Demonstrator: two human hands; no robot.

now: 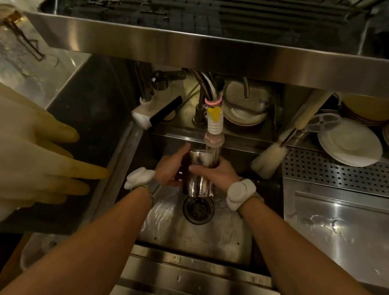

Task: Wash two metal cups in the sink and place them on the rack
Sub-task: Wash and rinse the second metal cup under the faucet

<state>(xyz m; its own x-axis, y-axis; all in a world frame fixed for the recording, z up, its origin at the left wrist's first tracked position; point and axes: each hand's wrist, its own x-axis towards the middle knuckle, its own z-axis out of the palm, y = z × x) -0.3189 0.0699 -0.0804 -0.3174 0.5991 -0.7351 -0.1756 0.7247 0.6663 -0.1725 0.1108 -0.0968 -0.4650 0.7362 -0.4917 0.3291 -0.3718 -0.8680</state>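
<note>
One metal cup (pixel 201 172) is in view; a second isn't clearly visible, though a dark shape sits against its left side in the left hand, can't tell what. Two hands, both on the cup, over the sink (pixel 202 235) just above the drain (pixel 198 209). Left hand (pixel 171 169) is curled closed round the cup's left side w/ the thumb up near the rim. Right hand (pixel 217 174) is wrapped on the right side, fingers across the front of the cup. One white band on each wrist. Cup stands about upright, long axis vertical, mouth up, directly under the faucet nozzle (pixel 214 135), water running into it. One bottle brush (pixel 271 156) leans at the sink's right edge, near but apart from the cup. Several stacks of plates (pixel 351 143) sit back right. One rack (pixel 203 15) spans overhead. Pale rubber gloves (pixel 31 148) hang at left, count unclear.
</note>
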